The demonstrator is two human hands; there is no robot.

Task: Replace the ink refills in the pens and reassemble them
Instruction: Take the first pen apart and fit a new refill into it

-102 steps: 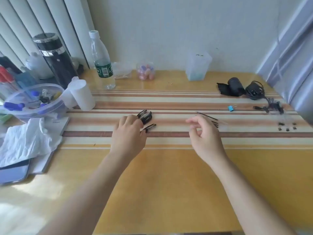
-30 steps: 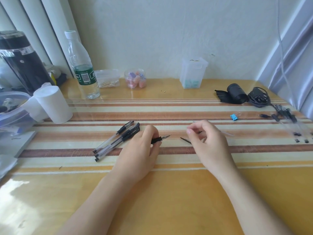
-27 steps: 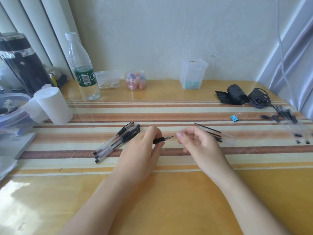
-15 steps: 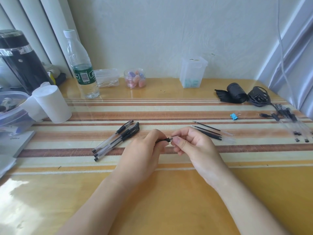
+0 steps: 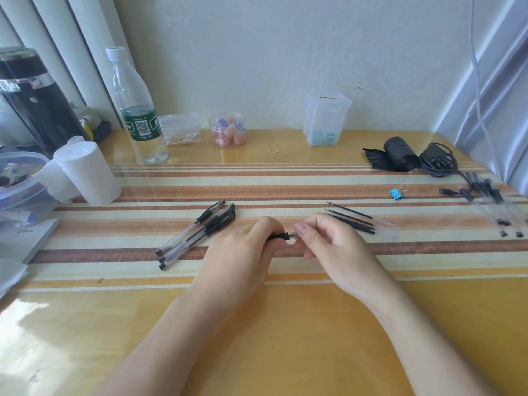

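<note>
A black-gripped pen (image 5: 277, 237) is held in my left hand (image 5: 243, 252), most of its clear barrel hidden under the palm. My right hand (image 5: 328, 244) pinches the pen's metal tip end (image 5: 292, 235) between thumb and forefinger. Left of my hands lie three capped clear pens (image 5: 197, 232) side by side on the striped mat. Several loose ink refills (image 5: 357, 221) lie just behind my right hand. More clear pen barrels and small black caps (image 5: 497, 207) lie at the far right.
A white paper roll (image 5: 88, 172), a water bottle (image 5: 137, 110), a black flask (image 5: 34, 98) and a plastic tub (image 5: 17, 184) crowd the left. Small clear boxes (image 5: 325, 118) line the wall. A blue binder clip (image 5: 396, 193), black roll (image 5: 397, 154) and cable (image 5: 437, 161) sit back right.
My right hand left the refills and came to the pen tip in my left hand, now pinching it. The camera view shifted right since the oldest frame.
</note>
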